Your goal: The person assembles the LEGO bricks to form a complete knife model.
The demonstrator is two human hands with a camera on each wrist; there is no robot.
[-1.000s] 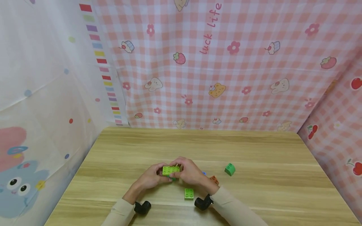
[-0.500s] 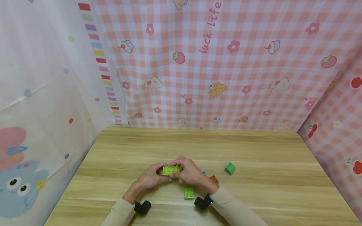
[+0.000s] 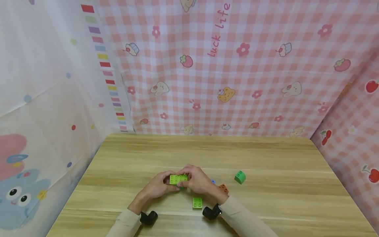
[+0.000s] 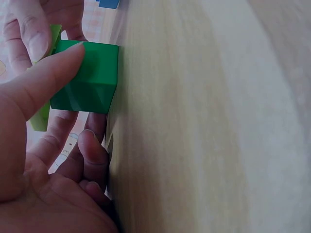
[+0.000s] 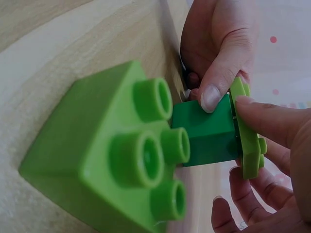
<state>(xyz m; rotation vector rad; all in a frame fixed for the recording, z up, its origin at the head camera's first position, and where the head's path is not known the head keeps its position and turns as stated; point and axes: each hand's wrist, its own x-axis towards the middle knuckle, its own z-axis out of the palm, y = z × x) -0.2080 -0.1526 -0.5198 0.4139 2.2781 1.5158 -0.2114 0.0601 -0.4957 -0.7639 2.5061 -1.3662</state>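
Both hands meet around a small stack near the middle of the table. On top of it is a thin lime-green studded plate (image 3: pixel 177 178), over a dark green block (image 4: pixel 92 73) that stands at the tabletop. My left hand (image 3: pixel 157 185) grips the dark green block, its thumb along one side. My right hand (image 3: pixel 199 181) pinches the lime plate, thumb on the near edge and fingers behind. In the right wrist view a slim gap seems to show between the plate and the dark green block (image 5: pixel 204 133) on part of the joint; whether they are fully pressed together I cannot tell.
A lime-green four-stud brick (image 3: pixel 197 203) sits in front of the right hand, between the forearms. An orange brick (image 3: pixel 223 188) and a blue piece (image 3: pixel 213 181) lie partly hidden beside the right wrist. Farther right is a green curved brick (image 3: pixel 240 177). Patterned cloths surround the wooden table (image 3: pixel 266 158).
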